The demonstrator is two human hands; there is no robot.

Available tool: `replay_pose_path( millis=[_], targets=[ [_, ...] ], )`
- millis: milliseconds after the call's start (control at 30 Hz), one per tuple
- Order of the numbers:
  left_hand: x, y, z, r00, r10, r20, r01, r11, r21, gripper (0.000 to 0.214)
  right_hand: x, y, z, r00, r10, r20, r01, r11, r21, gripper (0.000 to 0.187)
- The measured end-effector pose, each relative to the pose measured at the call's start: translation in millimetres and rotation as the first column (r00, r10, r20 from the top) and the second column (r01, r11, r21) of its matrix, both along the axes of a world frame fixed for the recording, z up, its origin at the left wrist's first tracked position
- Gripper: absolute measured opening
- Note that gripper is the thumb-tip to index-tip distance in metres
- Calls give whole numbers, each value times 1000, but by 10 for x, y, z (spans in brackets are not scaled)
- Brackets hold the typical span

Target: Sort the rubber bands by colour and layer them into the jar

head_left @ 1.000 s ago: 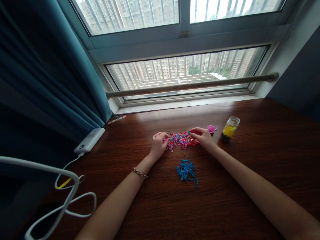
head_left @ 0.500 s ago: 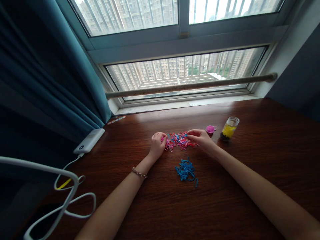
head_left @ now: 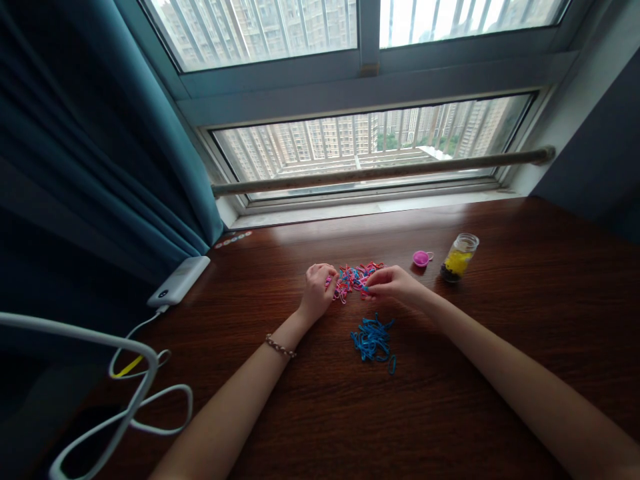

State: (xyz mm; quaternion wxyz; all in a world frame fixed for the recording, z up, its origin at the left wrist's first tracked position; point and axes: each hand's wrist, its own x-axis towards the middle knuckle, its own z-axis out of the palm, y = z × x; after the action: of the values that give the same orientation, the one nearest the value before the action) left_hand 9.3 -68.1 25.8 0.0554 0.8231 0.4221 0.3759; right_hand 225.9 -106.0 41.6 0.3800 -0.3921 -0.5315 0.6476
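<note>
A pile of small pink, red and blue rubber bands lies on the dark wooden table. My left hand is at the pile's left edge, its fingers curled over some pink bands; what it grips is hidden. On the right side, my right hand pinches a small blue rubber band between thumb and fingertips, at the near edge of the pile. Closer to me is a separate heap of blue rubber bands, with one loop lying at its lower right.
Right of the pile are a small pink cup-like item and an open glass jar with yellow and black contents. A white power bank with a white cable lies left, by the blue curtain. A window rail runs behind.
My right hand has moved slightly left and toward me, a blue band at its fingertips. The blue heap now shows an extra strand at its upper right. My left hand has barely shifted.
</note>
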Motion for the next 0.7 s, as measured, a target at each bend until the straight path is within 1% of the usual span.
replay_pose_path(
  millis=[67, 100, 133, 200, 300, 433, 600, 700],
  targets=[
    [-1, 5, -7, 1000, -2, 2, 2, 1000, -2, 10, 41, 43, -32, 991, -129, -33, 129, 992, -1, 28],
    [-2, 7, -11, 1000, -3, 3, 3, 1000, -2, 10, 66, 60, -41, 985, -170, -43, 170, 985, 0, 28],
    [-2, 10, -15, 1000, -2, 4, 2, 1000, -2, 10, 92, 73, -43, 980, -193, -46, 193, 981, 5, 29],
    [-4, 12, -21, 1000, -1, 4, 1, 1000, -3, 10, 135, 80, -23, 979, -201, -34, 201, 979, 16, 30],
    [-4, 10, -19, 1000, 1, 2, -1, 1000, -8, 11, 162, 57, 48, 984, -178, -17, 179, 983, 36, 31],
    [-3, 2, -4, 1000, 3, 1, -3, 1000, -13, 11, 146, 22, 136, 989, -144, -43, 146, 987, 65, 27],
    [1, -4, 4, 1000, -2, 3, 2, 1000, -10, 12, 127, 18, 149, 997, -53, -61, 59, 994, 92, 29],
    [4, -10, 9, 1000, 1, 1, -1, 1000, -11, 12, 116, 9, 151, 1000, 18, -15, -16, 992, 125, 31]
  ],
)
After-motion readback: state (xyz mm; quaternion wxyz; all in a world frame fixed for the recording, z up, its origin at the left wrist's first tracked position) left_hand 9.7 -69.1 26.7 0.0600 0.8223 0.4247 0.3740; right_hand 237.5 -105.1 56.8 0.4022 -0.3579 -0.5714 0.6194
